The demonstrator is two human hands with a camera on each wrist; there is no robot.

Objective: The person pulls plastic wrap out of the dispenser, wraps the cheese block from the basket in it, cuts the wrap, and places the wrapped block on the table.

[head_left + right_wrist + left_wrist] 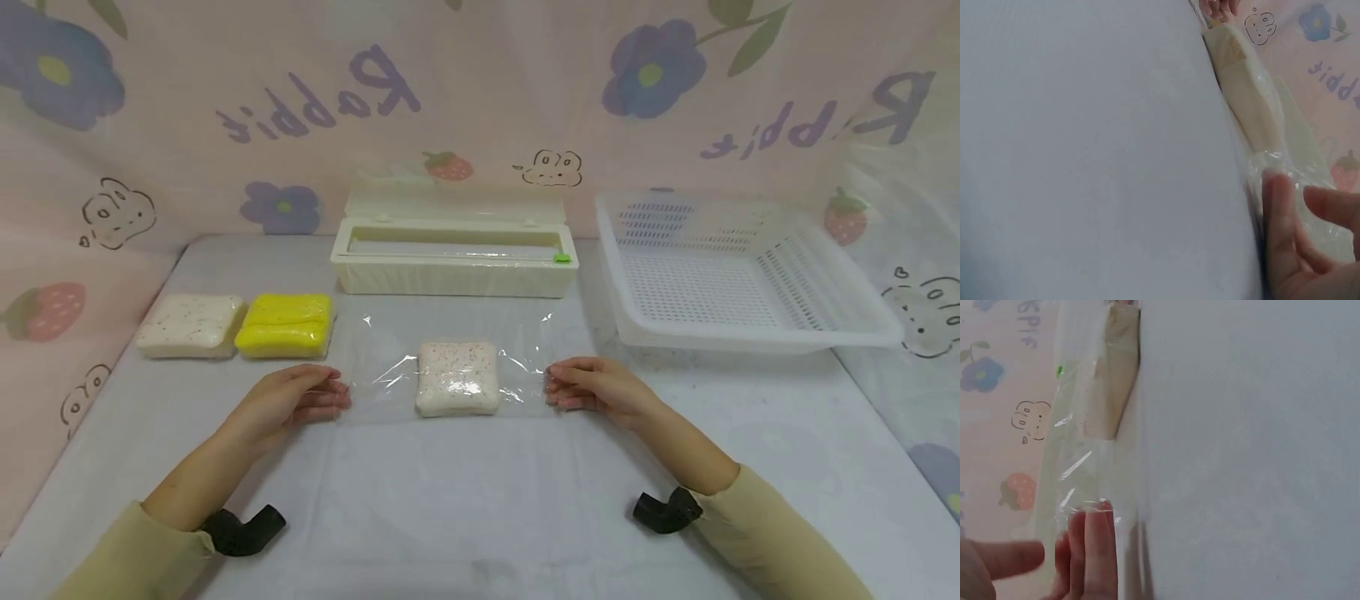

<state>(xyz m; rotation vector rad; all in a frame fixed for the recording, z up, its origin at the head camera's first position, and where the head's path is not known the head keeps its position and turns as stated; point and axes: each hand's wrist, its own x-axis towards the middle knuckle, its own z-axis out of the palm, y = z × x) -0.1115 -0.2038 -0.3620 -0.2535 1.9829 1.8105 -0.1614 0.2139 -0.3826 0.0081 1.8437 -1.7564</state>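
Observation:
A white, speckled, pillow-shaped block (457, 379) lies mid-table, with clear plastic film (382, 367) spreading out on both sides of it. Glare on its top hides how fully the film covers it. At the film's left end, my left hand (303, 396) touches the edge with fairly straight fingers (1099, 550), the thumb held apart. My right hand (600, 387) is at the opposite end, its extended fingers (1280, 212) against the crinkled film and its thumb also apart. Neither hand visibly pinches the film.
Behind the block stands a long cream film dispenser box (457, 279), lid raised, with a green slider (562, 258). A second speckled white block (191, 325) and a yellow block (285, 325) sit at left. A white perforated basket (750, 337) stands at back right.

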